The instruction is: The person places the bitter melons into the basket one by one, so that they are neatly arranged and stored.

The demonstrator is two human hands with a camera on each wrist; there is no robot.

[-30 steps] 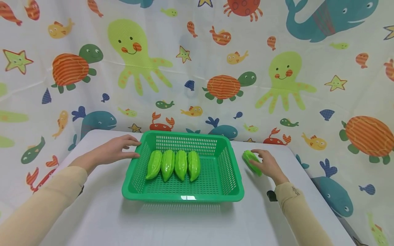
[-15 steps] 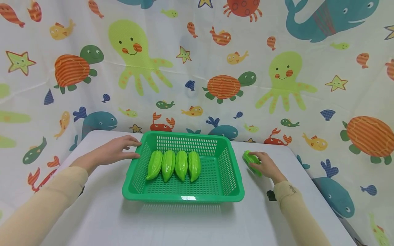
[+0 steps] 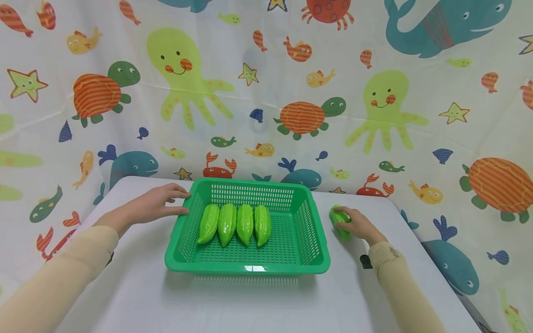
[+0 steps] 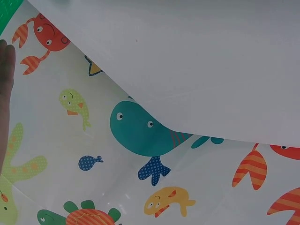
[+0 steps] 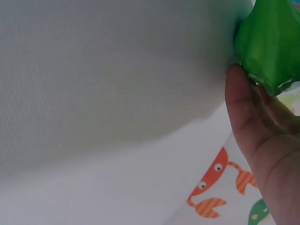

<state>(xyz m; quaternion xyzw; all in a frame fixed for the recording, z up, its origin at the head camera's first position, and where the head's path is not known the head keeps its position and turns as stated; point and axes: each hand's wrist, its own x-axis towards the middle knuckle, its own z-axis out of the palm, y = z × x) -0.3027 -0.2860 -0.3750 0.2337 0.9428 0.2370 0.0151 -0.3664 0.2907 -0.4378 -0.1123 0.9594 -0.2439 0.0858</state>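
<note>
A shiny green ridged bitter melon (image 3: 343, 231) lies on the table to the right of the basket, partly covered by my right hand (image 3: 359, 225). That hand holds it from the right, thumb and fingers on either side. Up close in the right wrist view, fingers lie along the end of the bitter melon (image 5: 272, 51). My left hand (image 3: 160, 202) rests its fingertips at the left rim of the green plastic basket (image 3: 245, 267), fingers spread and fairly straight. Inside the basket several similar bitter melons (image 3: 227, 224) lie side by side in its left half.
The basket stands mid-table on a white tabletop (image 3: 233, 305). Right of its melons, the basket floor (image 3: 287, 236) shows bare. A curtain (image 3: 266, 83) printed with sea animals hangs directly behind the table and round both sides.
My right hand has moved slightly left and closed in on the bitter melon, which has turned a little and now stands more lengthwise. The left hand and basket have stayed put.
</note>
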